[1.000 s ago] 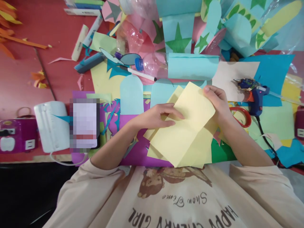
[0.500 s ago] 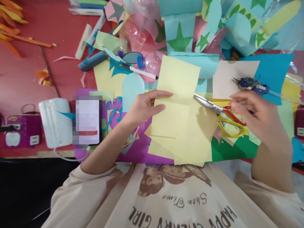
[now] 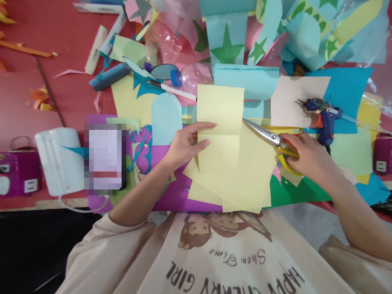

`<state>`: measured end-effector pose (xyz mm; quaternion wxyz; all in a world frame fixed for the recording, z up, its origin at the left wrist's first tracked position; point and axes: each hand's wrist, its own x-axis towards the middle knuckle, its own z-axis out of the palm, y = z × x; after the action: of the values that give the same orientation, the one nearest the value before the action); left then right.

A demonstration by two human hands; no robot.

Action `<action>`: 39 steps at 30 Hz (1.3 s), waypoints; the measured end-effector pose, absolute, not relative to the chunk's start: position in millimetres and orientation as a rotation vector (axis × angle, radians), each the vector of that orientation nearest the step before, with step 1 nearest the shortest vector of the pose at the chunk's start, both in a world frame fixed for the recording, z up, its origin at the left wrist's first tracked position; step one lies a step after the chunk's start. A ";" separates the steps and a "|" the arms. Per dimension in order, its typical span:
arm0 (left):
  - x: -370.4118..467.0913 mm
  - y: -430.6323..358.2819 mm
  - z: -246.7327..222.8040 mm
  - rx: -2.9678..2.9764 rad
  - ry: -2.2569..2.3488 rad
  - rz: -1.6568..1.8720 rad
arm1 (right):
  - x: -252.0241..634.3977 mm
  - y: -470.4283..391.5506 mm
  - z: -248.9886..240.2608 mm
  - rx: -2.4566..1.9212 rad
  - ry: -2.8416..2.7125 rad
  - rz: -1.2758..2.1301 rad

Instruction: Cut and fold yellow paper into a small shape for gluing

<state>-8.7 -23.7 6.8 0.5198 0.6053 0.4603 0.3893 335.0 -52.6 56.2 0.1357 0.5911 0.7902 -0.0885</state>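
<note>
A small pale yellow sheet of paper (image 3: 222,108) is held at its left edge by my left hand (image 3: 186,145), thumb and index finger in front, the other fingers partly hidden behind. My right hand (image 3: 309,159) grips scissors (image 3: 265,132) with yellow and red handles. Their metal blades look closed, and the tip points at the right edge of the held sheet. Larger yellow sheets (image 3: 248,188) lie beneath, near my body. To their left rests a light blue round-topped paper piece (image 3: 166,118).
A blue glue gun (image 3: 326,122) lies on the right, beyond my right hand. A phone (image 3: 105,157) and a white box-shaped device (image 3: 58,161) with a cable are at left. Behind sit a plastic bottle (image 3: 196,75), a light blue paper roll (image 3: 245,81) and a marker (image 3: 179,92).
My right hand has come down and left, its fingers now wrapped round the scissor handles. The held yellow sheet has straightened and shifted slightly left. The view has shifted a little.
</note>
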 end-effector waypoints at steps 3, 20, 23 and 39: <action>-11.3 -23.9 4.4 1.399 1.057 0.997 | 334.6 -49.7 53.5 1.781 2.317 -0.231; -12.6 -32.3 11.4 1.457 1.020 1.065 | 354.8 -48.7 102.5 1.583 2.399 -0.619; -13.4 -32.0 10.0 1.492 1.012 1.041 | 348.0 -45.5 103.9 1.604 2.307 -0.687; -9.7 -33.9 14.2 1.635 0.982 0.984 | 320.8 -37.7 101.4 1.576 2.245 -0.759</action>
<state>-9.7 -33.9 14.2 0.4774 0.6695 0.4020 0.4027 320.8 -37.7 101.4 0.1472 0.5479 0.7802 -0.2636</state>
